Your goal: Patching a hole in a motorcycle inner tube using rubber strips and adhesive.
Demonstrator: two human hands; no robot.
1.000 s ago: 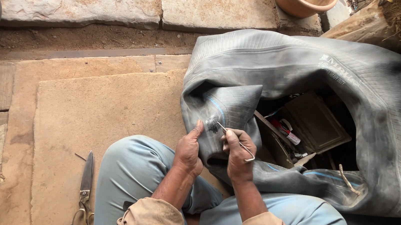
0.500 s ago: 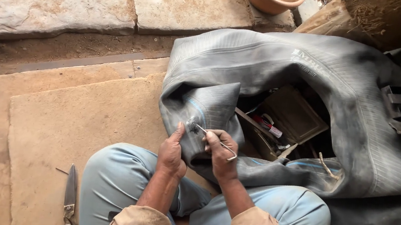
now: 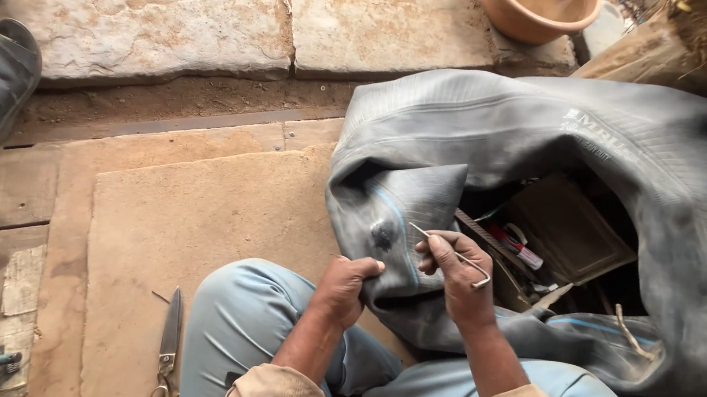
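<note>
Inner tube folds over your lap; your left hand grips its flap just below the dark patch. Since 1 second ago nothing in your grasp has changed: your right hand, just right of that patch, pinches the thin metal tool, so work stays on this spot.

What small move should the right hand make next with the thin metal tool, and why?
Probably bring the thin metal tool's tip down and left onto the dark spot on the rubber inner tube. The right hand holds the tool with its tip just beside that spot, not touching it, while the left hand grips the folded rubber and presents the spot upward.
</note>
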